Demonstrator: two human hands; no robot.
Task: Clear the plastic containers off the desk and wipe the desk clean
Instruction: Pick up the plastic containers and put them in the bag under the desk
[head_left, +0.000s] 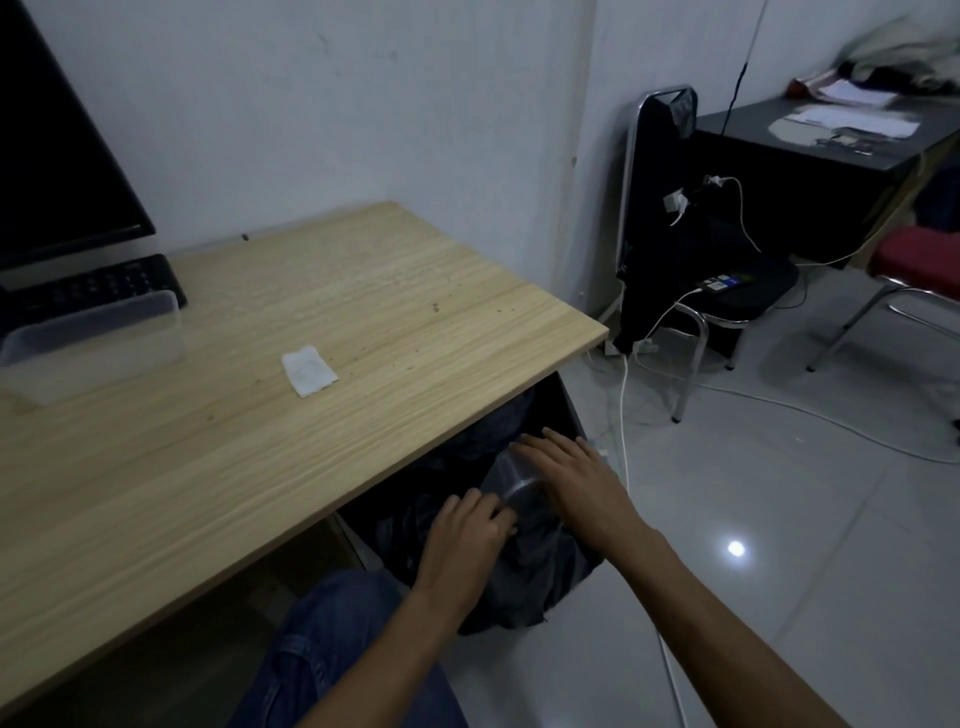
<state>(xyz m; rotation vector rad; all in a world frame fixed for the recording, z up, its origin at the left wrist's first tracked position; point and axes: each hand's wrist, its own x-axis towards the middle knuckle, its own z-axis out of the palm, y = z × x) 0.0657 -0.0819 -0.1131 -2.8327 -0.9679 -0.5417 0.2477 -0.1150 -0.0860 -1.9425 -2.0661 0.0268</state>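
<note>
Clearing step: both hands push a clear plastic container (514, 480) into the black-bagged bin (519, 587) under the desk (260, 467) edge, 5 o'clock of the wipe (308, 371). Right hand (566, 475) flat on top, fingers straight; left hand (467, 535) fingers curled on its rim. Next: grab the frosted tub (93, 345) at 9 o'clock, then wipe.
</note>
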